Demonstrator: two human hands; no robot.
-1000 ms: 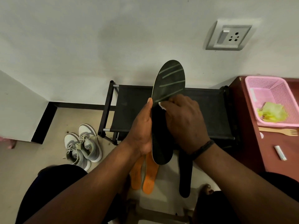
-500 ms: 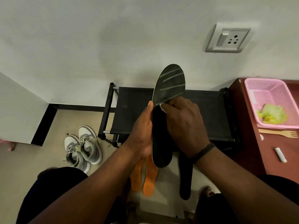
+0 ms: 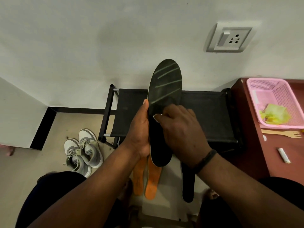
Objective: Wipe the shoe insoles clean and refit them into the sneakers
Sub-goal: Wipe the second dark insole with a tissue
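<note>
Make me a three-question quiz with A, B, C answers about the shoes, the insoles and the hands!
1. Where are the sneakers?
A. in the pink basket
B. on the floor left of the black rack
C. on the rack

2. How many orange insoles lie on the floor?
A. two
B. none
C. five

3. What is the left hand doing?
A. hanging free
B. gripping the black insole
C. holding a fork

Answers: 1 B, the pair sits on the floor beside the rack. 2 A, two lie side by side. 3 B, its fingers wrap the insole's edge while the right hand presses a white wipe on it.
</note>
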